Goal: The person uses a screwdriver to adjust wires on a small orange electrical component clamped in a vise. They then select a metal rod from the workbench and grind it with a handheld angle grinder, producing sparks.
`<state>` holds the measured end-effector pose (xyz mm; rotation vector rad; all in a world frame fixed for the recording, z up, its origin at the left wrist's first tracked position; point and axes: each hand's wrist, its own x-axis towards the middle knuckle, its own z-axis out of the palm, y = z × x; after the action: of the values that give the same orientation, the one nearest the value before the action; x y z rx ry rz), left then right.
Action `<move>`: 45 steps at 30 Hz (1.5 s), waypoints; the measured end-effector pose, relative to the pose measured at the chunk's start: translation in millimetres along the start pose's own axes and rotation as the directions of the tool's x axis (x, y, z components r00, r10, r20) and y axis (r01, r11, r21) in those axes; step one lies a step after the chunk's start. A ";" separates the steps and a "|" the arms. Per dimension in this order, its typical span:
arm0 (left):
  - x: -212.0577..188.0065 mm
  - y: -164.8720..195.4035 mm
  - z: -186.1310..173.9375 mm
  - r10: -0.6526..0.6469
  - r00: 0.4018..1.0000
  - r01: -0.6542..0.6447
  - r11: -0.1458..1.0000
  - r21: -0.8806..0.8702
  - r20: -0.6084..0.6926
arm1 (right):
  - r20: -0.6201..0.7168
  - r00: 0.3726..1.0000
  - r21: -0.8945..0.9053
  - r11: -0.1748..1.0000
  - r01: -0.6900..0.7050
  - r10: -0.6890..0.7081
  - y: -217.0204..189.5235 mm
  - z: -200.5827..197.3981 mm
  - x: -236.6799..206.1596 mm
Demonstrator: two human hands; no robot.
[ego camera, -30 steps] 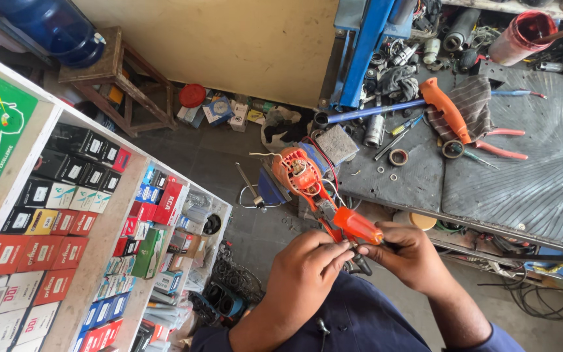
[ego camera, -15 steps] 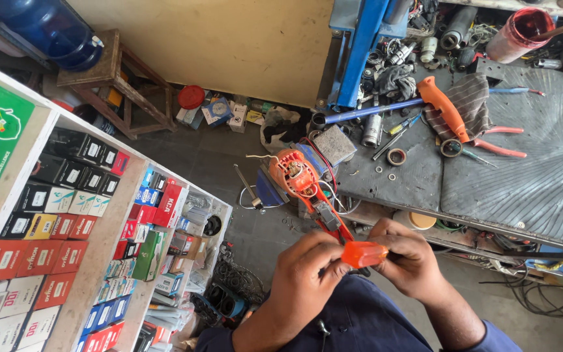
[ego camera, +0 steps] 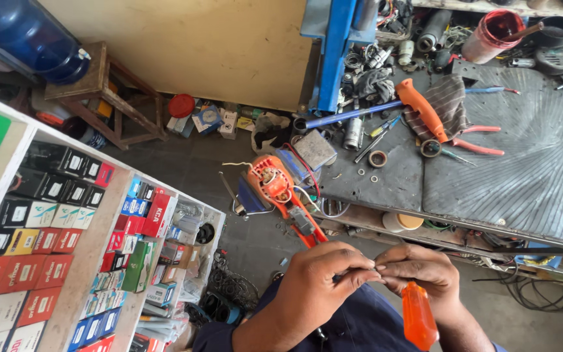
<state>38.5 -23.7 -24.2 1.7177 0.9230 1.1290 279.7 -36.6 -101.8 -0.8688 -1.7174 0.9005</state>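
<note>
Down low, both hands meet fingertip to fingertip: the left hand (ego camera: 324, 283) pinches something too small to tell, the right hand (ego camera: 418, 274) grips an orange screwdriver (ego camera: 418, 316), just below the open orange power tool (ego camera: 275, 186) beside the counter (ego camera: 522, 182).
</note>
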 end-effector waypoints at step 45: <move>-49.4 -50.3 0.0 0.078 0.787 0.147 0.940 0.309 -0.612 | -0.339 0.880 -0.400 0.795 -0.456 0.334 201.0 -59.6 104.7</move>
<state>16.7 -50.1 -85.8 1.5920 1.6335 1.6291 337.0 159.0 -217.4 -1.6526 -1.5700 0.5980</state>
